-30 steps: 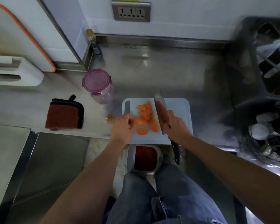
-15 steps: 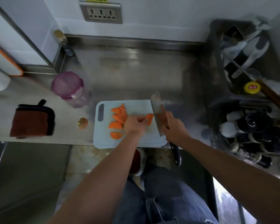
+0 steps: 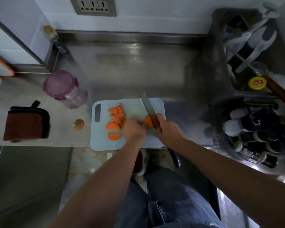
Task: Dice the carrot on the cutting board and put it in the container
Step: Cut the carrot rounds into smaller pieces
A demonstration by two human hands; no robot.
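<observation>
Head view: my right hand (image 3: 169,132) grips the knife (image 3: 147,107) where the handle meets the blade, fingers curled round it. The blade points away from me across the cutting board (image 3: 133,105). My left hand (image 3: 134,130) sits just left of the blade, fingers curled, and pinches a carrot piece (image 3: 148,121) down onto the board. The blade's flat side touches that piece. The two hands are close together but do not touch.

Step in hand, as I judge it: dicing. The pinched piece is lined up for a cut.

The remaining carrot slices (image 3: 116,116) lie in a loose fan on the left half of the board, with two half-rounds nearest me. None is diced; I judge the task to be at an early stage.

The container (image 3: 61,84) stands on the steel counter (image 3: 138,71) off the board's far left corner, apart from it, with its purple lid on.

Next move calls for:
1. Fingertips tucked back from the edge.
2. A straight downward cut through the held piece.
3. Later, the lid off before any transfer.

A folded brown cloth (image 3: 26,122) lies further left, and a small round offcut (image 3: 79,124) lies between it and the board.
</observation>
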